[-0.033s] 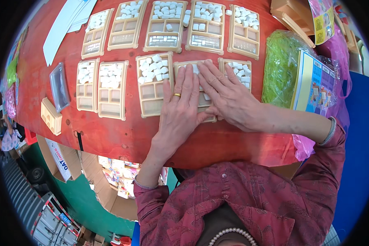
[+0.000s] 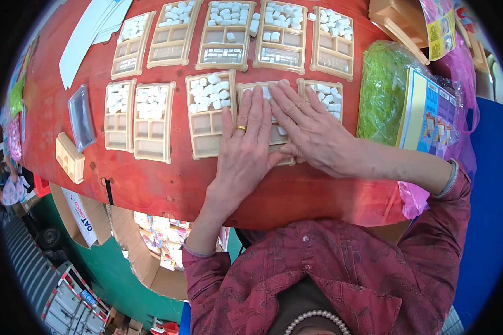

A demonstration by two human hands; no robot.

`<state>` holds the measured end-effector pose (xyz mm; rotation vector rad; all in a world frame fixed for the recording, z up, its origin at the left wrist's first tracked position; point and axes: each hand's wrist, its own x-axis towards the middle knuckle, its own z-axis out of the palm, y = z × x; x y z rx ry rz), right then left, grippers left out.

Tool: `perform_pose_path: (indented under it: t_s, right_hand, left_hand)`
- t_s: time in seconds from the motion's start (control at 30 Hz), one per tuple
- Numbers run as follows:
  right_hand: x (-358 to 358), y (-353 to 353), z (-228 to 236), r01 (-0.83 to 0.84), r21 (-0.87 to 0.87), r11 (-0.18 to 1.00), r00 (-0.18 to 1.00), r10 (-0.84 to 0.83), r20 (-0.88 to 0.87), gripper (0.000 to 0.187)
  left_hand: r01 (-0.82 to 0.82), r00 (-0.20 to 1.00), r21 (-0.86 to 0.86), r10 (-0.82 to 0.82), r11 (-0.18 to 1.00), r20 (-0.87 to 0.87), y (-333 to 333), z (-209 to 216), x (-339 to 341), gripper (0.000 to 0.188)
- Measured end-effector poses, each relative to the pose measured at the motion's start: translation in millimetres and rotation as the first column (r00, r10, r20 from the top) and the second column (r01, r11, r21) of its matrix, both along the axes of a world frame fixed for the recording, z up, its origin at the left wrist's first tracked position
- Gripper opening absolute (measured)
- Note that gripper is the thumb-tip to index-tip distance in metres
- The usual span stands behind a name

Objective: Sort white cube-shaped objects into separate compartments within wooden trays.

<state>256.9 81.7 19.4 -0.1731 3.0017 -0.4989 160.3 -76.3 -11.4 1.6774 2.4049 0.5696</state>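
One tan divided tray (image 2: 275, 139) with white marshmallows (image 2: 281, 130) is partly covered by the left hand (image 2: 247, 144) and right hand (image 2: 314, 133), fingers stretched flat.

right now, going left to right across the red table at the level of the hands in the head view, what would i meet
Clear plastic packet → first near tray → second near tray → third near tray → left hand → right hand → green-filled clear bag → printed blue package
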Motion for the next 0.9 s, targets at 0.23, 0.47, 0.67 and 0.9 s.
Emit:
perform_pose_path:
  t_s: [0.23,0.47,0.67,0.9]
  right_hand:
    - [-9.1,33.0,39.7,0.106,-0.152,0.983,0.992,-0.095,0.081,0.046]
    - [21.3,49.2,59.0,0.206,-0.213,0.955,0.975,-0.219,-0.040,0.046]
    - [59.2,31.1,31.7,0.242,0.075,0.967,0.967,-0.247,0.057,0.059]
    - [53.4,17.9,-3.7,0.236,0.012,0.972,0.972,-0.236,-0.007,0.071]
  left_hand:
    - [0.005,0.997,0.017,-0.004,1.000,-0.081,-1.3,0.9,-4.3,0.089]
    - [0.113,0.986,-0.007,-0.114,0.994,-0.118,-2.3,15.8,17.2,0.090]
    - [0.177,0.970,-0.044,-0.182,0.983,-0.164,17.2,17.8,22.4,0.093]
    - [0.181,0.968,-0.078,-0.192,0.980,-0.161,41.2,12.9,20.5,0.090]
